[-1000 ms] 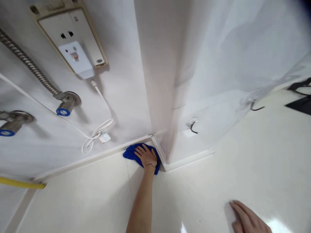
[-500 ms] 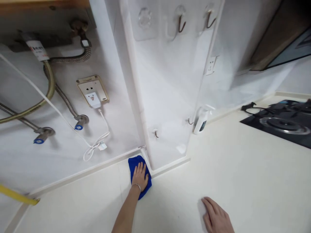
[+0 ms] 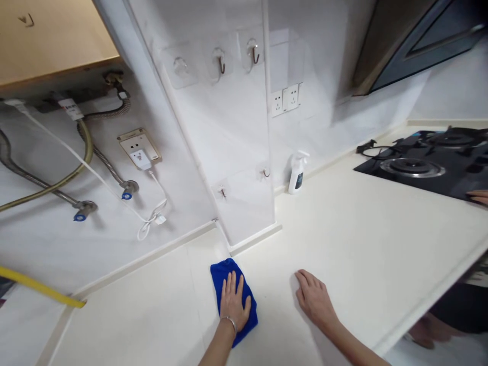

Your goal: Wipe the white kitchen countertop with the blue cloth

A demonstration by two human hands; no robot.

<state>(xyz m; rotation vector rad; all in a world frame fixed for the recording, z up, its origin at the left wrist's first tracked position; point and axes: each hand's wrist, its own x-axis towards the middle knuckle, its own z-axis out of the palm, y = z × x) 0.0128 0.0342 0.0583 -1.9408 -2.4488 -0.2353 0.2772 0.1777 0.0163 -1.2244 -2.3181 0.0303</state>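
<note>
My left hand (image 3: pixel 233 305) lies flat on a blue cloth (image 3: pixel 247 333), fingers stretched out and pressing it onto the white countertop (image 3: pixel 145 300). A bracelet sits around that wrist. The cloth is spread just in front of the foot of the wall column. To its right, my right hand (image 3: pixel 313 299) rests on the countertop with its fingers loosely bent and nothing in them. A white spray bottle (image 3: pixel 297 174) stands upright against the wall, beyond my right hand.
A black gas stove (image 3: pixel 423 162) is at the right, with another person's hand (image 3: pixel 479 197) at its edge. Hooks (image 3: pixel 221 65) stick out from the wall column (image 3: pixel 236 132). At left are a plugged-in charger (image 3: pixel 141 159), water valves (image 3: pixel 84 209) and a yellow pipe (image 3: pixel 46 290).
My left hand and the cloth have moved away from the column's corner, toward me and slightly right. The view has turned right, bringing another person's hand into sight.
</note>
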